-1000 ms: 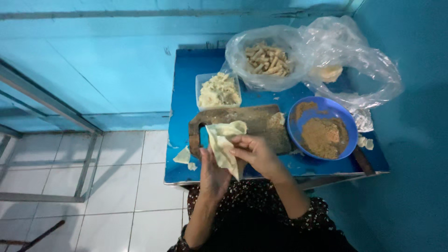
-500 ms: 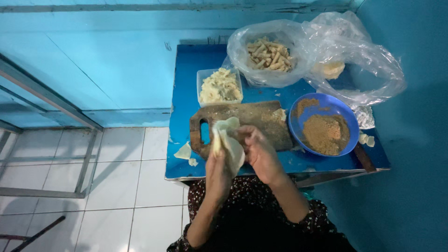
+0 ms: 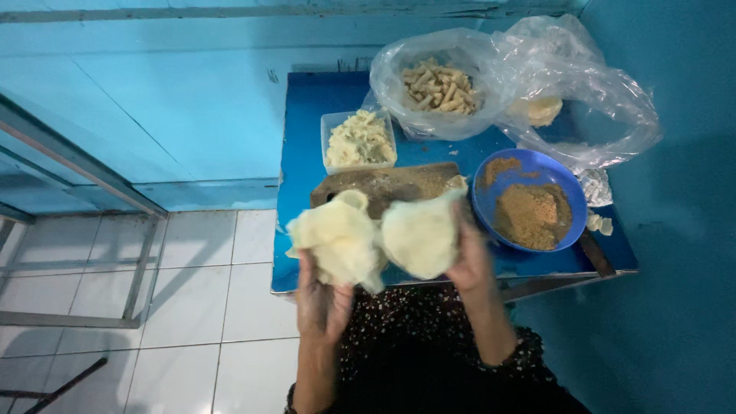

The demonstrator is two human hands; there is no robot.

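My left hand (image 3: 322, 299) holds up a stack of thin pale dough wrappers (image 3: 337, 239) over the near edge of the blue table (image 3: 307, 123). My right hand (image 3: 469, 257) holds a single round pale wrapper (image 3: 420, 234) pulled away from that stack, its fingers behind the sheet. Both wrappers hang in front of a wooden cutting board (image 3: 391, 182). A blue bowl (image 3: 529, 205) of brown crumbly filling sits just right of my right hand.
A clear tub (image 3: 359, 142) of pale shredded food stands behind the board. A clear plastic bag (image 3: 445, 84) holds several finished rolls, with more crumpled plastic (image 3: 590, 100) to its right. White floor tiles (image 3: 192, 307) and a metal frame (image 3: 77, 230) lie left; blue walls surround.
My hands have parted: the right one has peeled one wrapper off the stack and drawn it rightward, while the left holds the rest. The view has moved closer.
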